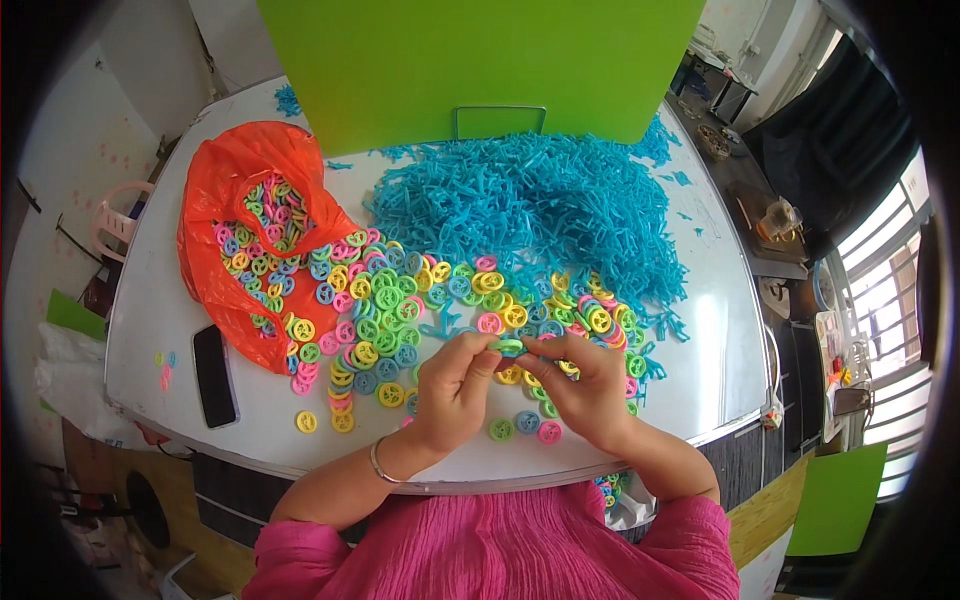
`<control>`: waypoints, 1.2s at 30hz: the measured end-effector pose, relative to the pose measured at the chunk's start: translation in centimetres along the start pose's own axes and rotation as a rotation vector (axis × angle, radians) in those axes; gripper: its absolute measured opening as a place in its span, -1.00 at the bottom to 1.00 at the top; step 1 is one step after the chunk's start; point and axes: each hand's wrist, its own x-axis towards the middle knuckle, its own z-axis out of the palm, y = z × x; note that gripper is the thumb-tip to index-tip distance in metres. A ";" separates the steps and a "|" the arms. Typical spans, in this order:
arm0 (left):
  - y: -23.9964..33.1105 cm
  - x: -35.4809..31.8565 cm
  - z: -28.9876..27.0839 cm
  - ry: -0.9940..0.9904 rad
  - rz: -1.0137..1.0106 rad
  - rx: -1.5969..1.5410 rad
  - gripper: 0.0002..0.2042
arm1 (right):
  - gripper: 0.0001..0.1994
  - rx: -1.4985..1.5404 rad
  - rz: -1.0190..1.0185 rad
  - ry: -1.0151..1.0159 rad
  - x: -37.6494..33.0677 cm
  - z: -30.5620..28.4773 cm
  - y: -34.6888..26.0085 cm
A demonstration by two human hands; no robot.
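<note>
A small green plastic wheel sits between the fingertips of two bare hands above a white table. The fingers of the left hand are drawn together, thumb and forefinger pinching one side of the piece; those of the right hand narrow in on the opposite side, and how firmly each grips cannot be told. Just below the fingertips, in the gap between the hands, a loose green disc, a blue disc and a pink disc lie in a row. Around and beyond the fingers spreads a bank of multicoloured wheels in pink, yellow, blue and green, thickest to their left. Farther beyond them rises a broad heap of blue plastic strips, backed by a bright green panel with a metal handle. Well to the left of the fingers, a red-orange plastic bag slumps with more wheels in its mouth, and a dark-screened phone lies below it. On the near side of the fingers, a bracelet circles the left wrist, and a magenta shirt meets the table's edge.
</note>
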 end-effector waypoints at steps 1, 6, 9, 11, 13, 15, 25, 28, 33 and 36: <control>0.0 0.2 0.0 0.000 0.075 0.044 -0.85 | -0.83 -0.002 0.002 0.004 0.2 -0.3 0.2; 1.4 1.4 -0.5 -0.108 -0.162 0.091 -0.78 | -0.62 0.682 0.422 -0.194 1.2 -1.3 0.5; 2.1 2.0 -0.7 -0.142 -0.435 -0.230 -0.73 | -0.51 0.527 0.338 -0.243 0.6 -1.5 1.2; 2.1 2.3 -1.2 -0.146 -0.512 -0.352 -0.71 | -0.50 0.482 0.241 -0.285 0.4 -1.8 0.8; 1.8 2.4 -1.5 -0.049 -0.761 -0.722 -0.71 | -0.50 0.436 0.143 -0.326 0.5 -2.6 0.7; 1.7 2.7 -1.6 -0.039 -0.815 -0.743 -0.72 | -0.54 -0.253 -0.535 -0.293 1.4 -3.7 1.0; 2.2 4.4 -3.8 -0.291 -0.517 0.619 -0.81 | -0.85 0.238 -0.396 -0.215 1.9 -3.4 2.6; -0.3 4.7 -7.1 -0.037 -0.124 1.009 -0.79 | -0.84 0.744 0.009 -0.212 1.3 -3.3 3.2; -1.0 4.8 -8.2 -0.133 -0.176 1.052 -0.78 | -0.84 0.907 0.234 -0.307 1.4 -3.5 3.2; -1.5 4.7 -7.2 -0.117 -0.105 0.897 -0.80 | -0.84 0.888 0.220 -0.281 1.2 -3.0 3.4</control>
